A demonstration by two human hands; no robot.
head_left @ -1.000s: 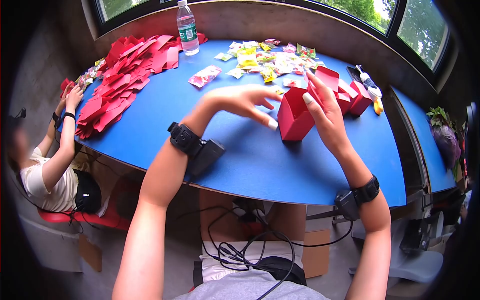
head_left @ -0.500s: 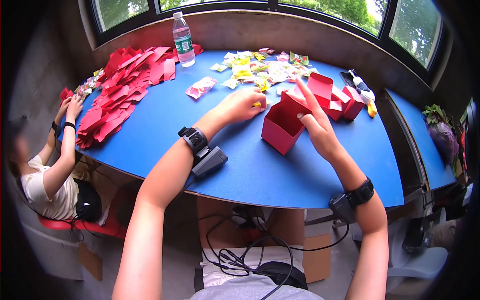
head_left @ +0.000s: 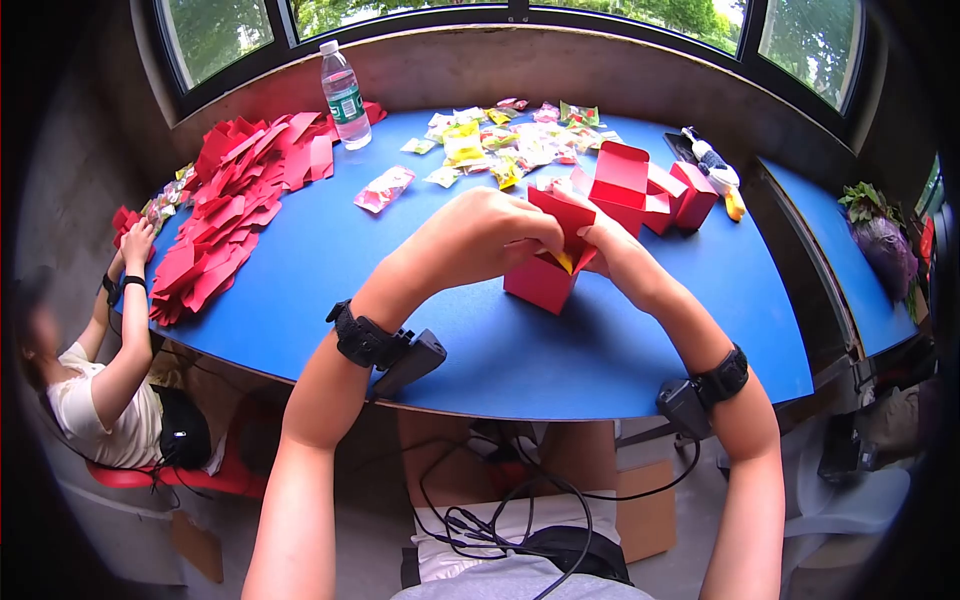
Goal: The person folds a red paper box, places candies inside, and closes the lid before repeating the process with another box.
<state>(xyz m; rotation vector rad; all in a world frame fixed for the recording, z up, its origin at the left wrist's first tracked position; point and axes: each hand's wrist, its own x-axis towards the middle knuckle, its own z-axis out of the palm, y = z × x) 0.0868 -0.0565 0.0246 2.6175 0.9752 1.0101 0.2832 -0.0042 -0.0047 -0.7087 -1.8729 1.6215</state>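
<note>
- left hand point(head_left: 505, 235): fingers bent and bunched at the mouth of the red box point(head_left: 540, 285); yellow packet point(head_left: 563, 262) right by the fingertips, inside the opening; cannot tell if the fingers grip it
- right hand point(head_left: 618, 258): thumb and fingers closed on the right side of the red box, by its raised flap point(head_left: 560, 207)
- red box: mouth up, slightly tilted, on the blue table point(head_left: 450, 340), between both hands; its base in view below the left hand
- open red box point(head_left: 619, 178): just behind the right hand, lid up; more red boxes point(head_left: 693, 195) beside it, to the right
- wrapped sweets point(head_left: 530, 145): loose spread on the far side of the table; pink packet point(head_left: 384, 188) lies apart, left of them
- red card pieces point(head_left: 225, 200): big overlapping heap, left part of table; water bottle point(head_left: 346, 105) upright at its far end
- dark strap units point(head_left: 375, 340) on both wrists; black cables point(head_left: 500, 520) over the lap
- another person point(head_left: 110, 400) seated at far left; hands on a red item point(head_left: 124, 222), details too small to tell
</note>
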